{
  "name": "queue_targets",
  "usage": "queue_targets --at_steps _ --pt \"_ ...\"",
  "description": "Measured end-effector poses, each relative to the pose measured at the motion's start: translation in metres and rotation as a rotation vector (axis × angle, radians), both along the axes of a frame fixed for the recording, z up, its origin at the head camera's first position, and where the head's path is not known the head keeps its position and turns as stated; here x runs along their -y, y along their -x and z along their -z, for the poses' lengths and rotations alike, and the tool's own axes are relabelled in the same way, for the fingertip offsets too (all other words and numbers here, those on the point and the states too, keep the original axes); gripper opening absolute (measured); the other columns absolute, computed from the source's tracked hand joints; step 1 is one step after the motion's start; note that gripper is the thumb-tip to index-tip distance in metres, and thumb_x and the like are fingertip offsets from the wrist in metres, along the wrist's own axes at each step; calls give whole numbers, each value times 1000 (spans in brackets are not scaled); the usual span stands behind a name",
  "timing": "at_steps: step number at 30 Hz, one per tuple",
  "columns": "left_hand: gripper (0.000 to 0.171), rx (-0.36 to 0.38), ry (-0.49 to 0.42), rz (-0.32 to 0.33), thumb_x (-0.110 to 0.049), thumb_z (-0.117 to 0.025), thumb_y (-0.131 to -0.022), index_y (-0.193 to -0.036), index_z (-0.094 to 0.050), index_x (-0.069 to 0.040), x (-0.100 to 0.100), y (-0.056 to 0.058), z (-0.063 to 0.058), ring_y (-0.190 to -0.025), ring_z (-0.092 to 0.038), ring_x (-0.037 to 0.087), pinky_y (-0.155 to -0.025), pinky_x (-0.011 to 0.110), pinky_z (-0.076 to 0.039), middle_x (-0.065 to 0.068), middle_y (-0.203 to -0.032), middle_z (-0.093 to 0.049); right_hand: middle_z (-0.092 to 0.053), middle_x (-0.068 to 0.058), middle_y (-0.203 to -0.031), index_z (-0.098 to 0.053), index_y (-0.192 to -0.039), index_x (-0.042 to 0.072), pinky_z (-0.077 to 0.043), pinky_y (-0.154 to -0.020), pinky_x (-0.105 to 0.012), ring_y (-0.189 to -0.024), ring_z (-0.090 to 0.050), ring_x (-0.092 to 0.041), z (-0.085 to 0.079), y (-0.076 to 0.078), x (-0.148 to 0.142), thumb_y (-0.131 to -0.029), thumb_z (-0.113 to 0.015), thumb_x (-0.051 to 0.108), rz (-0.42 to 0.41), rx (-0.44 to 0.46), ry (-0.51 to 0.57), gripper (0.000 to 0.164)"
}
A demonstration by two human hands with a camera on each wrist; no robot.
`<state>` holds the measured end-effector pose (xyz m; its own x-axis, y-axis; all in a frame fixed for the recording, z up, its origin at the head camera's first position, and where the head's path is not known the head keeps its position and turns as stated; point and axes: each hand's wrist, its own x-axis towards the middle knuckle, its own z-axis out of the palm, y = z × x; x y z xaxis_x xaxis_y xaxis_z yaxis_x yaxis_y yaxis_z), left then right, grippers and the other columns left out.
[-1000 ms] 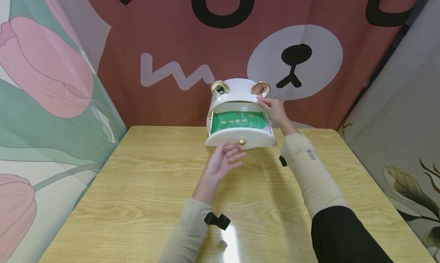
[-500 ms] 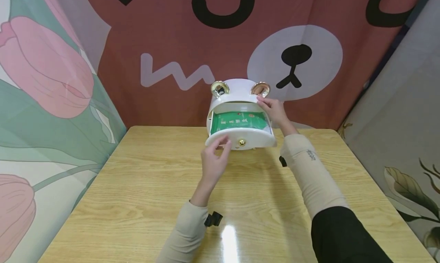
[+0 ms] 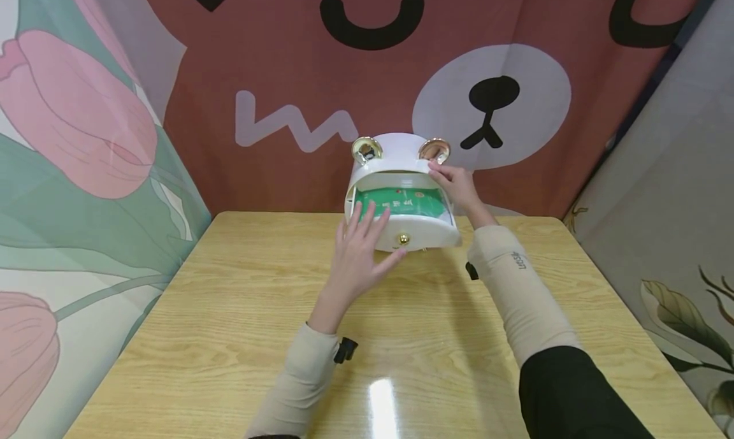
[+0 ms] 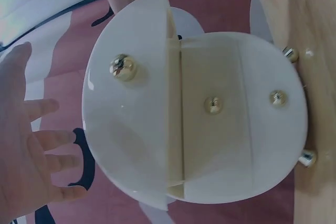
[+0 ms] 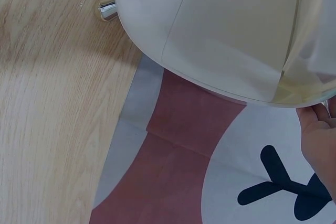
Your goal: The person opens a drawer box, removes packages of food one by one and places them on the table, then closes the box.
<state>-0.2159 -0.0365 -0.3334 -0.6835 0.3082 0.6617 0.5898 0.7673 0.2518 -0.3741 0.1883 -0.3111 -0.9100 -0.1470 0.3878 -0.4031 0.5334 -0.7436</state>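
Note:
A white rounded drawer box point(image 3: 398, 148) with two gold ears stands at the table's far side. Its top drawer point(image 3: 432, 232) is pulled out and bears a gold knob point(image 3: 404, 239). Inside lies a green packet point(image 3: 415, 201) with white print. My left hand point(image 3: 357, 260) is in front of the drawer's left part, fingers spread and straight, overlapping the drawer front and packet in the head view. In the left wrist view this hand point(image 4: 31, 153) is apart from the drawer front. My right hand point(image 3: 460, 185) grips the box's upper right edge beside the ear point(image 3: 434, 149).
Two lower drawer fronts with gold knobs point(image 4: 212, 105) are closed. Short gold feet point(image 4: 307, 157) hold the box on the wooden table point(image 3: 241, 311). A printed bear curtain point(image 3: 275, 57) hangs right behind, with patterned curtains at both sides.
My left hand has gone from palm-up below the drawer front, through a loose pinch near its edge, to spread fingers higher up. My right hand and the box have stayed put.

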Motion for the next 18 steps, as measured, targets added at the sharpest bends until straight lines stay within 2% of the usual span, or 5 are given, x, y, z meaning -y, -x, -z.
queue_targets --at_steps 4,8,11,15,18 --pt "66 47 76 -21 -51 -51 -84 -136 -38 -13 4 5 -11 -133 -12 30 -98 58 -15 15 -141 -30 -49 -11 -125 -53 -121 1 -38 -92 -36 -115 -46 -24 0 0 0 -90 -53 26 -3 19 18 39" --pt "65 69 167 -43 -52 -47 -85 -138 -35 -16 9 13 -23 -132 -16 31 -99 54 -17 13 -142 -30 -49 -10 -126 -53 -120 1 -37 -93 -36 -116 -46 -24 -1 0 1 -90 -53 25 -7 29 33 38" --pt "65 46 226 -14 -52 -46 -86 -138 -34 -17 13 20 -30 -131 -19 30 -99 52 -19 11 -142 -29 -48 -11 -126 -53 -120 0 -37 -93 -36 -116 -45 -24 -1 0 1 -91 -52 24 -11 26 31 38" --pt "62 26 263 32 -50 -46 -87 -138 -36 -16 17 30 -37 -131 -21 28 -98 49 -22 10 -142 -30 -48 -11 -126 -53 -121 0 -36 -94 -36 -116 -45 -25 -1 0 0 -91 -52 24 -13 17 20 38" --pt "60 56 281 52 -49 -43 -89 -139 -33 -16 19 36 -40 -131 -19 26 -99 49 -22 8 -143 -29 -49 -12 -124 -53 -120 0 -36 -93 -36 -115 -46 -25 -1 0 0 -90 -53 24 -8 13 12 38"
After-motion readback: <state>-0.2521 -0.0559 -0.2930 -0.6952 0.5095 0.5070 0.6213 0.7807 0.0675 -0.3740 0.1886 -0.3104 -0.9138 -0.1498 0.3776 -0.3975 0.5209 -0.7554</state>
